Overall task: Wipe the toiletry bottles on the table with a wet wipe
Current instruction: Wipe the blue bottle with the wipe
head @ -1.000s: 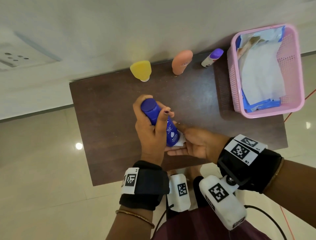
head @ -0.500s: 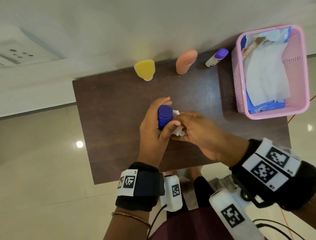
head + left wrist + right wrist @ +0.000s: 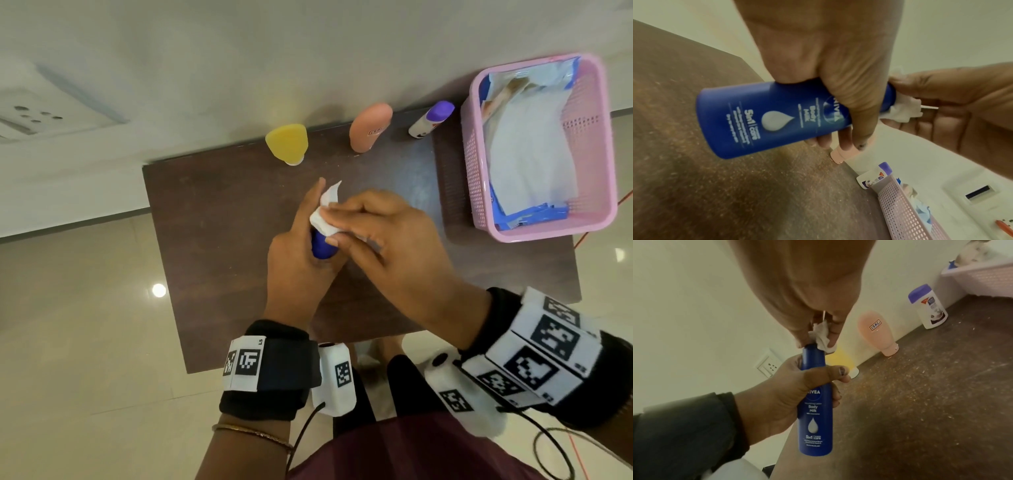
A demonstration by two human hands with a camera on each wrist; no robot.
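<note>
Wiping the bottle (image 3: pixel 816 410) cap, I keep my left hand (image 3: pixel 298 270) clamped round its middle above the worktop (image 3: pixel 212 240); right hand (image 3: pixel 387 246) pinches the wipe (image 3: pixel 323 216), twisting firmly.

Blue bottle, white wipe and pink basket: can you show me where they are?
blue bottle (image 3: pixel 815 418), right wrist view, on its label below the white drop.
white wipe (image 3: pixel 323 214), head view, on the fold over the bottle's top.
pink basket (image 3: pixel 548 234), head view, on its near rim.
</note>
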